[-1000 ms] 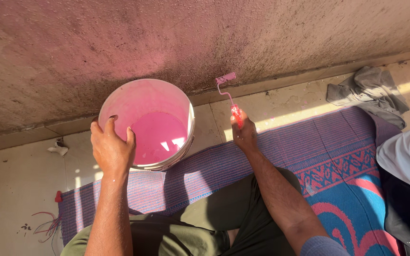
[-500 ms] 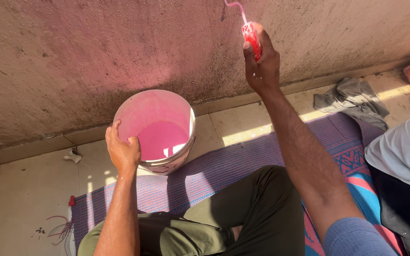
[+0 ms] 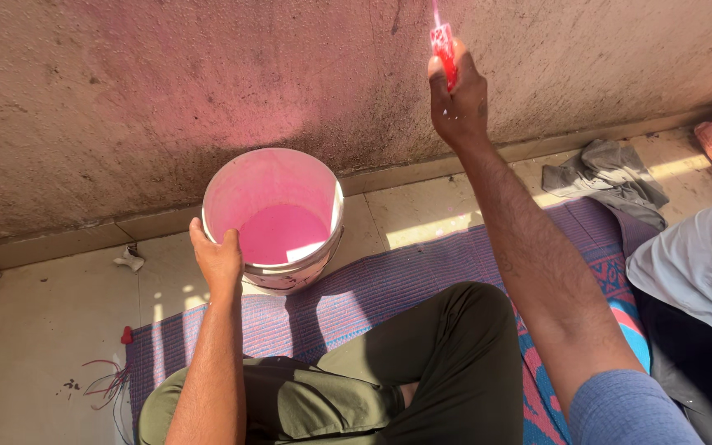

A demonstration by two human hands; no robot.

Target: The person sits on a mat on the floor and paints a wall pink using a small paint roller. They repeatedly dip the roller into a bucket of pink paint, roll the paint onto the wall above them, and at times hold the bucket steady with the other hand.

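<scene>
Rough plaster wall [image 3: 166, 99], stained pink in patches, is seen behind a tiled floor [image 3: 35, 330] on which a purple woven mat [image 3: 422, 280] is spread. A white bucket [image 3: 274, 221] of pink paint is stood at the mat's far edge, near the wall's foot. Its near rim is gripped by the left hand [image 3: 217, 259], fingers curled over the edge. The red handle [image 3: 444, 49] of a paint roller is clasped in the closed right hand [image 3: 457, 103], raised against the wall; the roller head is cut off by the frame. A grey rag [image 3: 607, 173] is left crumpled to the right.
</scene>
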